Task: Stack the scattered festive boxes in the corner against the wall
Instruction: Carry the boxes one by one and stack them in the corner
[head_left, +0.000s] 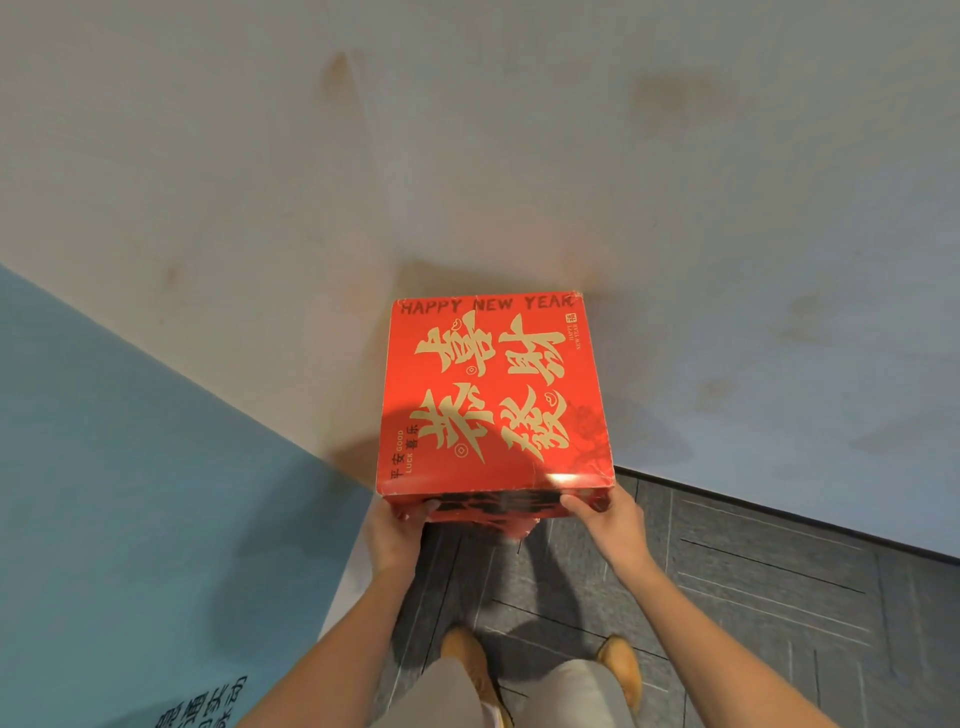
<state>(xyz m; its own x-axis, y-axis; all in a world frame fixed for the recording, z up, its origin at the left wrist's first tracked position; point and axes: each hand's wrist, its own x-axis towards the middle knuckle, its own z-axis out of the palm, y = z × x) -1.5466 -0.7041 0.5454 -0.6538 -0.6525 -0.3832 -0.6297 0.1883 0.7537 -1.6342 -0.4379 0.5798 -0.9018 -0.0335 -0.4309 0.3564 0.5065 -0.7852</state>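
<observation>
A red festive box (493, 395) with gold characters and "HAPPY NEW YEAR" on its lid sits in the corner where two walls meet, its far edge against the wall. Under its near edge show parts of other red boxes (511, 527), mostly hidden. My left hand (397, 530) grips the top box's near left corner. My right hand (605, 519) grips its near right corner. Both thumbs press on the front side.
A pale stained wall (519, 156) stands behind the box and a blue wall panel (130, 493) runs along the left. Grey patterned carpet (753, 597) covers the floor to the right. My two feet in tan shoes (618, 670) stand just short of the stack.
</observation>
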